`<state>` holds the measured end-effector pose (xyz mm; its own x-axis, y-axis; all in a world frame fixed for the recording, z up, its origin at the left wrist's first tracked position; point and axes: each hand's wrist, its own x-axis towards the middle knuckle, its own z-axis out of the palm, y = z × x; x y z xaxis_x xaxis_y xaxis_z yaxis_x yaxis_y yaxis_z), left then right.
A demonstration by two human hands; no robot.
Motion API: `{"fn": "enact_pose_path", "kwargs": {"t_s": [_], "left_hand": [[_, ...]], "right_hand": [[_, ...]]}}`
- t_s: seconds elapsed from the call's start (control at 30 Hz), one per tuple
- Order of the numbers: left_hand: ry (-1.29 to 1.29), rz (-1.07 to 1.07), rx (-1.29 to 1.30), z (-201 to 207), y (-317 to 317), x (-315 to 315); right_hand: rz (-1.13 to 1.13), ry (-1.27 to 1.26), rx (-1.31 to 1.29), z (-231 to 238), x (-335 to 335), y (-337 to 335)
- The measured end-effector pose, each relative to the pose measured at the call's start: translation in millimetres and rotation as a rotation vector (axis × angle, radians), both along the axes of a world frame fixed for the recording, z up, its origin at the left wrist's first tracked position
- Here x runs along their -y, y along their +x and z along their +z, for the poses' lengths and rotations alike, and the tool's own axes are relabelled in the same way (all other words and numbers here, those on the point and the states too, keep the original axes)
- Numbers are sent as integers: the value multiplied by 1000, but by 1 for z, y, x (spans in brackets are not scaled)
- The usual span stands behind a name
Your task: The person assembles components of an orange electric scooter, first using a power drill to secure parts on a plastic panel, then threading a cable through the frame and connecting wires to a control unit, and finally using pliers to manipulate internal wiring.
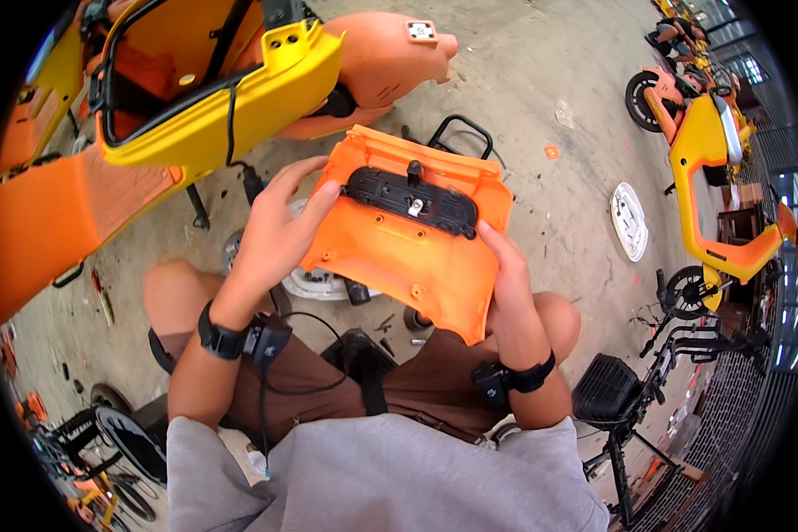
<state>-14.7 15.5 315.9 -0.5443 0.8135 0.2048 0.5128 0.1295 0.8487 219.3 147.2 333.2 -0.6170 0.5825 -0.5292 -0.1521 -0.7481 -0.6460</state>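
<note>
Both my hands hold up an orange plastic body panel [372, 253] over my lap. My left hand [285, 226] grips its left edge, thumb on the face turned to me and fingers behind. At the right edge my right hand [508, 275] has its thumb near the end of a black oblong part [399, 197]; its other fingers are hidden behind the panel. That black part lies along the panel's upper half, with a small silver piece [415, 207] at its middle and a black stub on top. Small screw holes and bosses dot the orange plastic below it.
A yellow and orange scooter body [222, 115] stands close at the left. White oval trays [629, 222] lie on the concrete floor, one partly behind the panel. A screwdriver [103, 297] and small loose parts are scattered around. More scooters [709, 177] line the right side; a person [674, 40] sits far off.
</note>
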Motion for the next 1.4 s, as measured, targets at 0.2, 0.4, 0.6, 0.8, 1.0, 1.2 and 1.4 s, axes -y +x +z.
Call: {"fn": "enact_pose_path", "kwargs": {"t_s": [0.2,0.4,0.6,0.8,1.0,1.2,1.4], "left_hand": [[-23,10,538,9,-1,4],[12,83,584,12,-18,14],[129,89,514,3,-21,20],[146,133,470,3,-20,23],[161,173,449,2,-21,26],[169,117,519,-1,-27,35],[489,-246,1099,4,-13,30]], "right_hand": [[-60,168,-57,-11,1,12],[-59,164,-216,-14,9,11],[-76,189,-199,-13,10,8],[-129,150,-222,-8,14,3],[-85,276,-238,-10,20,1],[-124,185,-162,-7,15,-3],[-224,50,-429,-4,12,-9]]}}
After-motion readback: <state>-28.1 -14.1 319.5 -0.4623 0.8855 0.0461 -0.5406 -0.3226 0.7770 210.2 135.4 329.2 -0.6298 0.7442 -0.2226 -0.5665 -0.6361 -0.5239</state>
